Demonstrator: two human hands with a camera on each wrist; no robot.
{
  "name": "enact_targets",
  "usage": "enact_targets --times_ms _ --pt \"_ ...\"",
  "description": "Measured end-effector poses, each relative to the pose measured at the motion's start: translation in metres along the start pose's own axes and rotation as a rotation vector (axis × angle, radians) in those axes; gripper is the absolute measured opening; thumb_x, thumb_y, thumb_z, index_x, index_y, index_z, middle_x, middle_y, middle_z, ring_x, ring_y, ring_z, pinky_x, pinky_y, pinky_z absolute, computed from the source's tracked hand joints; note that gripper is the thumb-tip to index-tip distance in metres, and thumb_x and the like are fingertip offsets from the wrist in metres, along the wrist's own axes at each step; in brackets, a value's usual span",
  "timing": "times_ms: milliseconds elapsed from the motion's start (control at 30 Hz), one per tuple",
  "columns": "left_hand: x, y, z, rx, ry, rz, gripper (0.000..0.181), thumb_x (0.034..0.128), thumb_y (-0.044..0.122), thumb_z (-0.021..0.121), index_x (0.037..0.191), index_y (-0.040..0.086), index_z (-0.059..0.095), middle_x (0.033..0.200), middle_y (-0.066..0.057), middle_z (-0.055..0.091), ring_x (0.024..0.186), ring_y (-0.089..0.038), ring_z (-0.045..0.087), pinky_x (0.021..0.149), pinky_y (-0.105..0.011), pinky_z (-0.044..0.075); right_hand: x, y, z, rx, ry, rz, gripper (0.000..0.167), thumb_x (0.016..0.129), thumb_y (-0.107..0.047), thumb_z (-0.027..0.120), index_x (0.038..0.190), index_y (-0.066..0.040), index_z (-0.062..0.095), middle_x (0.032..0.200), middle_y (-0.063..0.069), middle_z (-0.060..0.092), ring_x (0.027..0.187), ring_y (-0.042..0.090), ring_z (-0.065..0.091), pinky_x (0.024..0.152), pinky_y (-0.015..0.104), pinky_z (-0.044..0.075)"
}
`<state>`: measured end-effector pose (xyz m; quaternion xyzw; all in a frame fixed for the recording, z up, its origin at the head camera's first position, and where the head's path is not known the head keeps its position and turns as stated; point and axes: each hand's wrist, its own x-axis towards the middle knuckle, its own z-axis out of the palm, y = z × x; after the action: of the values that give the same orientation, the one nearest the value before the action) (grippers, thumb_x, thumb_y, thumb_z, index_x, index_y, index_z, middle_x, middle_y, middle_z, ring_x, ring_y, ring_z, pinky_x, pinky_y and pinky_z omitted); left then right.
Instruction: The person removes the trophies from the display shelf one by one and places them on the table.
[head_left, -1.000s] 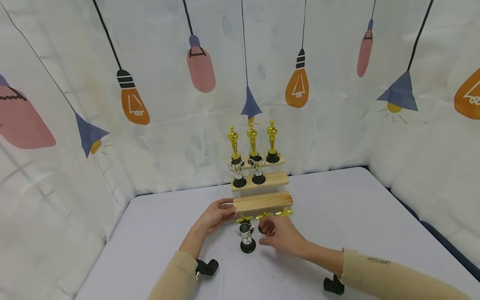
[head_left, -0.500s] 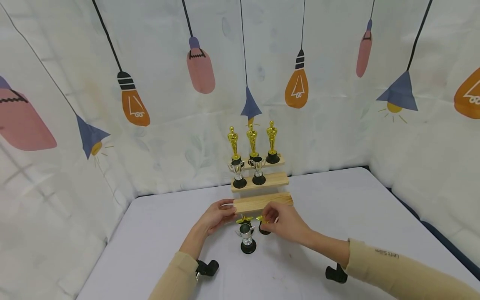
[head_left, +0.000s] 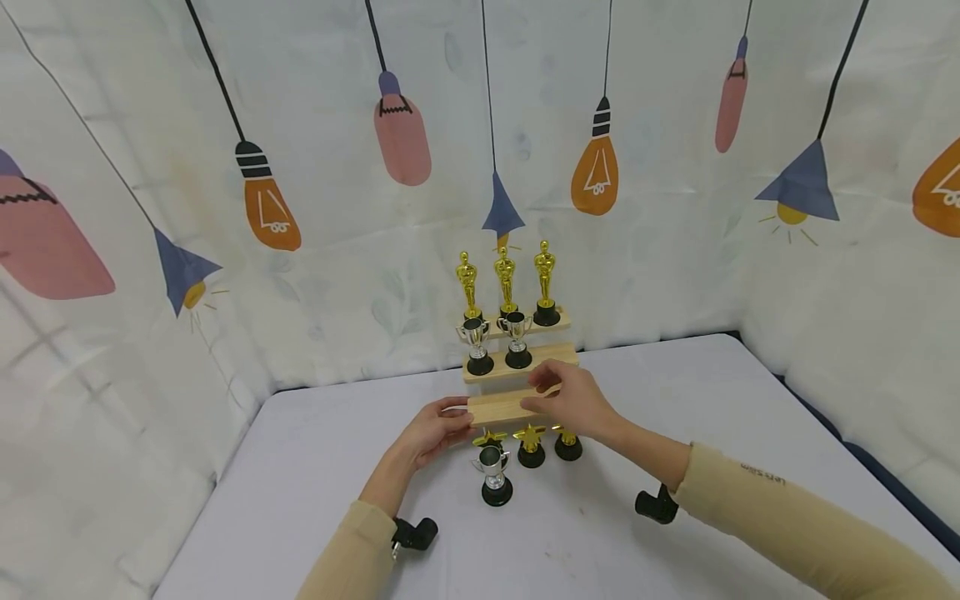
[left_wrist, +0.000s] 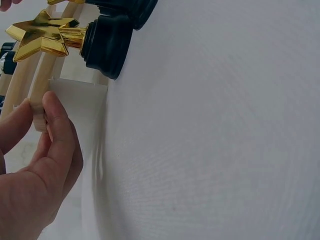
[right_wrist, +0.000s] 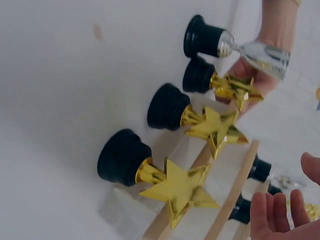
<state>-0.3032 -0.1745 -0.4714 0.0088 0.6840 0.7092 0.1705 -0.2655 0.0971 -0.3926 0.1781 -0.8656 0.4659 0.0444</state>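
Note:
My left hand pinches the left end of the lowest wooden step of a tiered rack; in the left wrist view, thumb and fingers hold the wood. My right hand is raised over the right part of that step. In the right wrist view its fingers bend loosely, thumb apart, with nothing between them. Three gold star trophies on black bases stand upright in front of the rack. A silver cup trophy stands before the leftmost star.
Two silver cup trophies stand on the middle step. Three gold figure trophies occupy the top step. The white-covered table meets a lamp-printed cloth backdrop behind the rack.
My right hand has risen from beside the star trophies to over the lowest step, uncovering the middle and right stars. My left hand stays on the step's end.

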Motion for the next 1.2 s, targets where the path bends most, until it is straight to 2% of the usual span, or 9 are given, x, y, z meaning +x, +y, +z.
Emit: enact_targets --times_ms 233,400,567,1000,1200 --pt "0.001 0.001 0.000 -0.004 -0.001 -0.010 0.051 0.1013 -0.001 0.061 0.148 -0.009 0.041 0.128 -0.024 0.058 0.100 -0.022 0.067 0.090 -0.032 0.059 0.020 0.006 -0.005 0.063 0.049 0.079 0.033 0.089 -0.018 0.083 0.114 -0.003 0.067 0.112 0.011 0.067 0.103 0.023 0.063 0.089 0.038 0.057" --pt "0.001 0.003 0.000 -0.006 -0.008 -0.009 0.051 0.1012 -0.002 0.061 0.148 -0.009 0.041 0.128 -0.025 0.058 0.100 -0.022 0.067 0.090 -0.032 0.059 0.032 0.011 -0.007 0.114 0.066 0.091 0.040 0.089 -0.018 0.082 0.120 0.001 0.065 0.116 0.016 0.067 0.105 0.027 0.062 0.092 0.041 0.055" --pt "0.001 0.003 0.000 0.004 -0.008 -0.013 0.051 0.1013 -0.001 0.062 0.148 -0.009 0.041 0.128 -0.024 0.058 0.100 -0.022 0.066 0.092 -0.034 0.059 0.045 0.015 -0.005 0.139 0.091 0.118 0.040 0.090 -0.019 0.082 0.121 0.001 0.065 0.117 0.014 0.067 0.108 0.028 0.061 0.093 0.042 0.055" --pt "0.002 -0.002 -0.003 -0.002 -0.017 -0.006 0.052 0.1023 0.001 0.061 0.149 -0.009 0.040 0.131 -0.025 0.057 0.102 -0.022 0.066 0.095 -0.035 0.058 0.069 0.020 0.006 0.183 0.113 0.170 0.046 0.093 -0.021 0.079 0.132 -0.001 0.064 0.119 0.014 0.066 0.110 0.031 0.061 0.091 0.044 0.055" --pt "0.002 -0.003 -0.003 -0.006 -0.018 -0.009 0.052 0.1019 0.000 0.062 0.149 -0.008 0.041 0.131 -0.025 0.057 0.103 -0.023 0.066 0.093 -0.034 0.058 0.075 0.021 0.013 0.136 0.127 0.179 0.046 0.092 -0.023 0.080 0.129 -0.001 0.065 0.115 0.014 0.067 0.106 0.029 0.062 0.088 0.042 0.057"
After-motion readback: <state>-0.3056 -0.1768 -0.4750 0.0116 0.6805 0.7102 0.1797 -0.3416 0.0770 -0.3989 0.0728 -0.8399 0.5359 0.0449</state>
